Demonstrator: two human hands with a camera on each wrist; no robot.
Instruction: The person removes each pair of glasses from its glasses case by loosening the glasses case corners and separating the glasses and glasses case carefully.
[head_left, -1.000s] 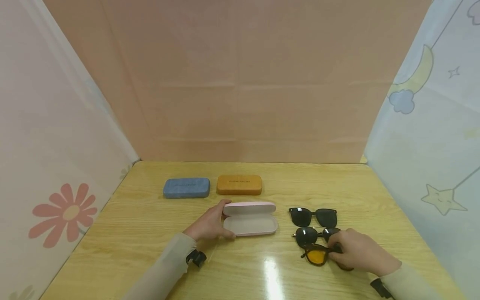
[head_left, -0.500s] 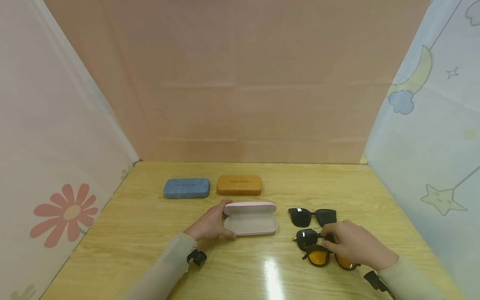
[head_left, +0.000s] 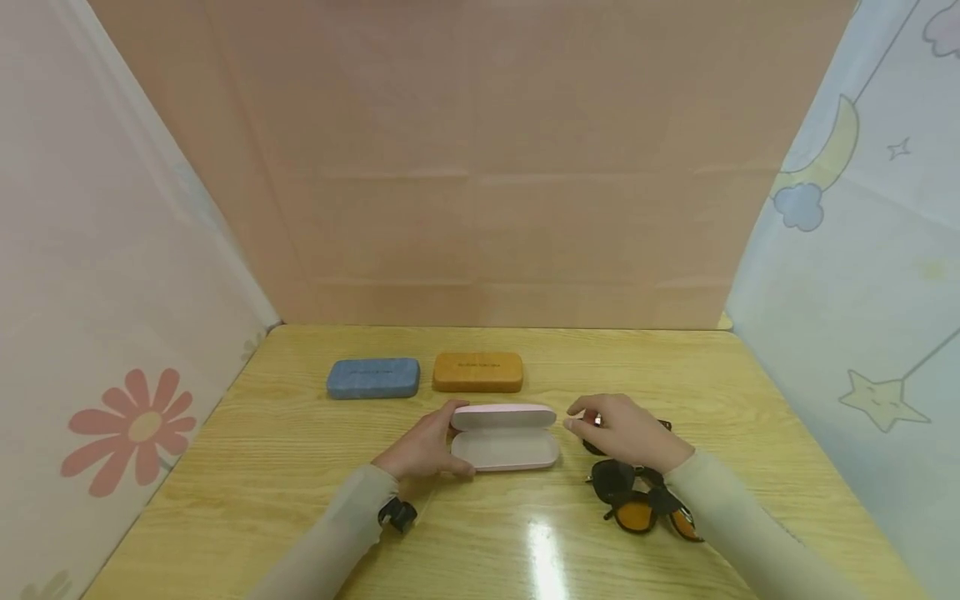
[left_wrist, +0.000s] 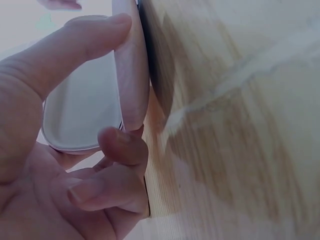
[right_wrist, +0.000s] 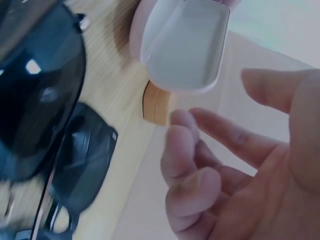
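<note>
An open pale pink glasses case (head_left: pixel 504 450) with a whitish lining sits at the table's middle. My left hand (head_left: pixel 422 446) grips its left end; in the left wrist view the thumb presses the outer wall (left_wrist: pixel 132 75). My right hand (head_left: pixel 626 432) hovers just right of the case, holding nothing, thumb and forefinger apart in the right wrist view. Under it lie black sunglasses (head_left: pixel 592 447), mostly hidden. Closer to me are a second dark-lensed pair (head_left: pixel 612 481) and a pair with orange lenses (head_left: pixel 633 516), both partly covered by the right wrist and its camera.
A closed blue glasses case (head_left: pixel 373 378) and a closed orange glasses case (head_left: pixel 477 372) lie farther back on the wooden table (head_left: pixel 300 517). A plain backdrop (head_left: pixel 472 208) stands behind, with patterned sheets on both sides.
My right hand has left the two nearer pairs of glasses and moved forward and left, over the farthest pair, toward the pink case. My left hand keeps its grip.
</note>
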